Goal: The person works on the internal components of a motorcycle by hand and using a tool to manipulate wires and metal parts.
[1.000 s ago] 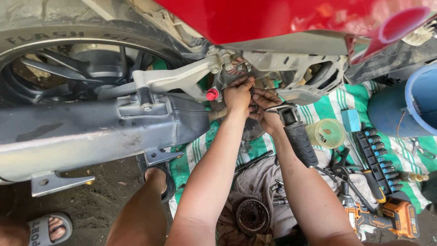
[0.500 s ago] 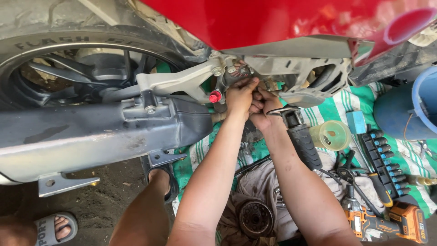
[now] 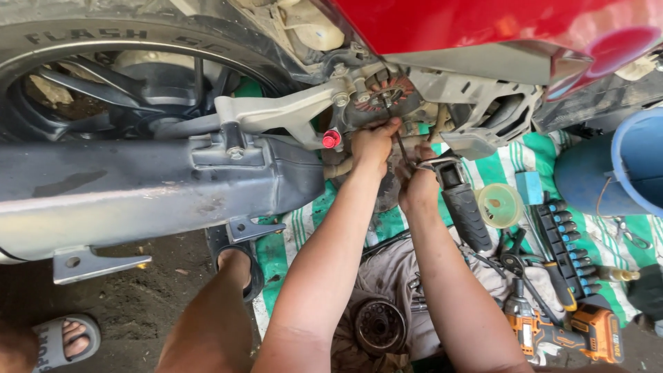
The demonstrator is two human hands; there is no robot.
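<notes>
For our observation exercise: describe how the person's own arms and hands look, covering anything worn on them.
Both forearms are bare, with no sleeves in view. The left hand and the right hand wear no gloves; no watch, ring or wristband shows. Whether there are dirt marks on the fingers is too small to tell.

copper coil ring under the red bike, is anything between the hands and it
Nothing visible blocks it. The left hand already touches just below the copper coil ring, and the right hand holds a thin rod reaching up to it.
</notes>
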